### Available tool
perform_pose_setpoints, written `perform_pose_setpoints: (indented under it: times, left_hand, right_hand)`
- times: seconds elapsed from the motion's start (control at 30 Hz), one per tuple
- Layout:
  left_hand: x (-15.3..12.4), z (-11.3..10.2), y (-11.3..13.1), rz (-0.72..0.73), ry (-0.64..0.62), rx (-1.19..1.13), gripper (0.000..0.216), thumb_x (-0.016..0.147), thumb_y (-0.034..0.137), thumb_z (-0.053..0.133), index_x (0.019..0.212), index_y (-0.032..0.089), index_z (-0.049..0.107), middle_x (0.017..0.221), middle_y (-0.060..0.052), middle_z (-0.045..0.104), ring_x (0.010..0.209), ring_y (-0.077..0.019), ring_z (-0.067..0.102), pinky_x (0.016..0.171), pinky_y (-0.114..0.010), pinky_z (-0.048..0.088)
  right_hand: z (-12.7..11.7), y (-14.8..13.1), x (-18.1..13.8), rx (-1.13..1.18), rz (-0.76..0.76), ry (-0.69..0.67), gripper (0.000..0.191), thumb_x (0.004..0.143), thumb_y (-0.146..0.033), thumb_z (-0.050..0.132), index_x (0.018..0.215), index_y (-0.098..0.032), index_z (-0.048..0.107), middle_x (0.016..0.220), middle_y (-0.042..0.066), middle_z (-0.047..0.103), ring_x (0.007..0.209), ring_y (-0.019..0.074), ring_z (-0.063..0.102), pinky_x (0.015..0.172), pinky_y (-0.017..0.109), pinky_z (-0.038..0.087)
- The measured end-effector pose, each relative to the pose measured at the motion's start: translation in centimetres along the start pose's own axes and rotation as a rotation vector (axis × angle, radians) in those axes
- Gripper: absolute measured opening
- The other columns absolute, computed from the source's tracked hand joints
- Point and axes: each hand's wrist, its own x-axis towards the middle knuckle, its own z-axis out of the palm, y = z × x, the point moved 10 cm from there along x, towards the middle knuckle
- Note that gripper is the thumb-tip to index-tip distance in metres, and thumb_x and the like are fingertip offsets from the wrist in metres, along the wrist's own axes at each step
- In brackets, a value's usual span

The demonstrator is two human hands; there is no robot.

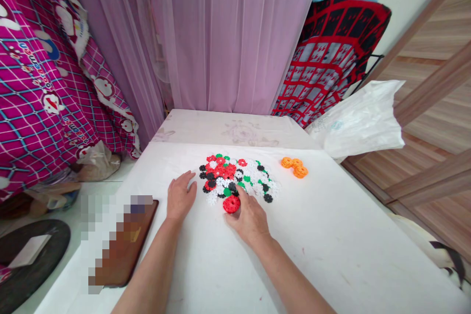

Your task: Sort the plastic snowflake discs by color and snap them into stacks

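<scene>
My right hand point(250, 218) has its thumb and fingers around a small stack of red snowflake discs point(231, 204), just in front of a loose pile. My left hand point(181, 195) rests to the left of the pile, palm down, fingers stretched out, holding nothing. Spread over the cloth are toothed plastic discs in several colours: red discs point(225, 170) at the left, white discs point(253, 171) mostly at the right, with green discs point(247, 178) and black discs point(268, 198) mixed in. My right fingertips reach the pile's near edge and hide part of it.
Orange discs point(294, 167) sit in joined clusters right of the pile. A brown-cased flat object point(134, 250), partly blurred out, lies at the left on the white-covered table point(331, 235). A white plastic bag point(364, 120) stands beyond the right edge; purple curtains point(239, 34) hang behind.
</scene>
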Motion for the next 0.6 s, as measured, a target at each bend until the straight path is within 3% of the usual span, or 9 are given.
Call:
perform_pose_setpoints:
  times: [0.4,0.6]
  left_hand:
    - [0.0,0.0,0.0,-0.012,-0.001,-0.017,0.038,0.089,0.031,0.043,0.12,0.022,0.064,0.134,-0.008,0.061,0.125,-0.0257,0.056,0.113,-0.052,0.031]
    - [0.0,0.0,-0.1,-0.008,-0.004,-0.014,0.038,0.089,0.031,0.043,0.12,0.023,0.064,0.135,-0.008,0.06,0.121,-0.0256,0.058,0.113,-0.052,0.031]
  right_hand:
    - [1.1,-0.2,1.0,-0.03,-0.01,0.009,0.073,0.07,-0.026,0.061,0.141,-0.016,0.044,0.102,0.013,0.067,0.094,0.0295,0.059,0.082,0.042,0.048]
    - [-1.3,3.1,0.2,-0.027,0.045,0.089,0.069,0.073,-0.031,0.061,0.139,-0.017,0.044,0.096,0.01,0.068,0.088,0.027,0.062,0.079,0.04,0.049]
